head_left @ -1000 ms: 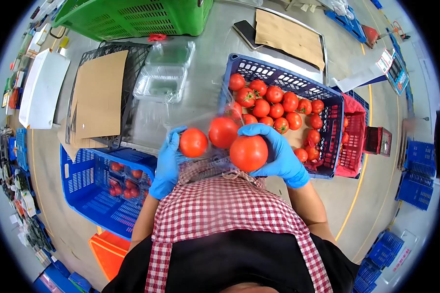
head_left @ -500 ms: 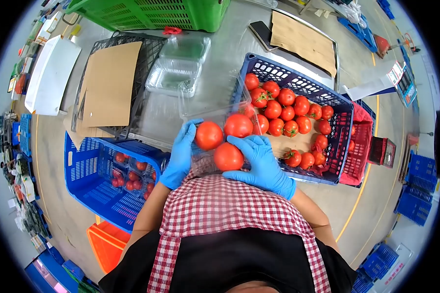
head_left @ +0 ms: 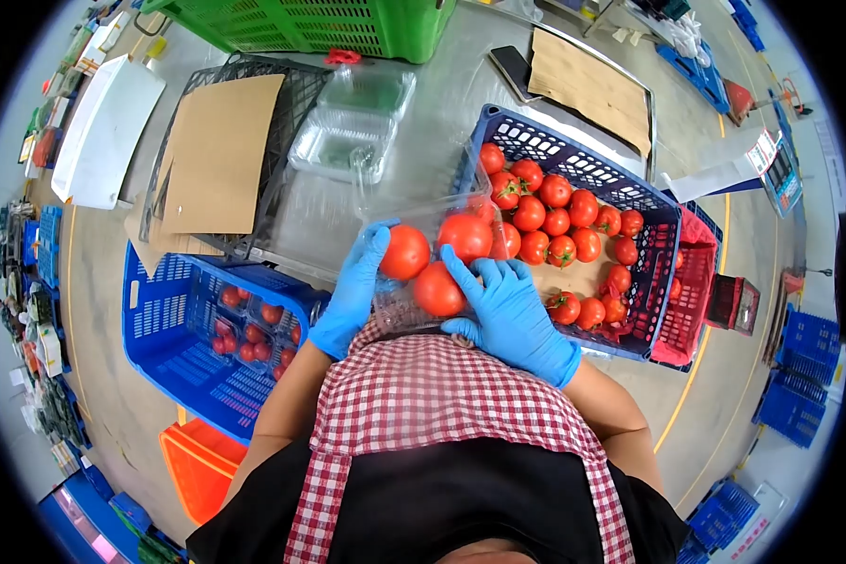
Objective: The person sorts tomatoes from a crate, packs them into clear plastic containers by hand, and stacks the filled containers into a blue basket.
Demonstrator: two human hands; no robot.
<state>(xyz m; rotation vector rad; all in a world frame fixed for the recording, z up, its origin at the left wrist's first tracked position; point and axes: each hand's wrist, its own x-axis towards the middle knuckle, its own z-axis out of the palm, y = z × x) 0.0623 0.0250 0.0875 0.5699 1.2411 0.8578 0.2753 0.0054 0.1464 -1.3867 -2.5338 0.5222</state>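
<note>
Both hands wear blue gloves. My left hand (head_left: 355, 289) grips the left side of a clear plastic container (head_left: 395, 209) with its lid up. Three red tomatoes sit in it: one at the left (head_left: 404, 252), one at the upper right (head_left: 465, 237) and one at the lower middle (head_left: 439, 289). My right hand (head_left: 508, 315) rests on the lower tomato, index finger stretched over its top right, the other fingers partly bent and the thumb below. To the right, a dark blue crate (head_left: 663, 273) holds several tomatoes on cardboard.
Another clear container (head_left: 343, 141) lies open on the metal table (head_left: 442, 103). Cardboard (head_left: 226, 155) covers a black rack at the left. A blue basket (head_left: 174, 362) below holds packed tomatoes. Green crate (head_left: 329, 26), phone (head_left: 514, 73) and red-lined crate (head_left: 691, 291) surround the table area.
The right hand has placed its tomato at the container's lower middle and its fingers have loosened and spread over it. The left hand keeps hold of the container. The view has shifted.
</note>
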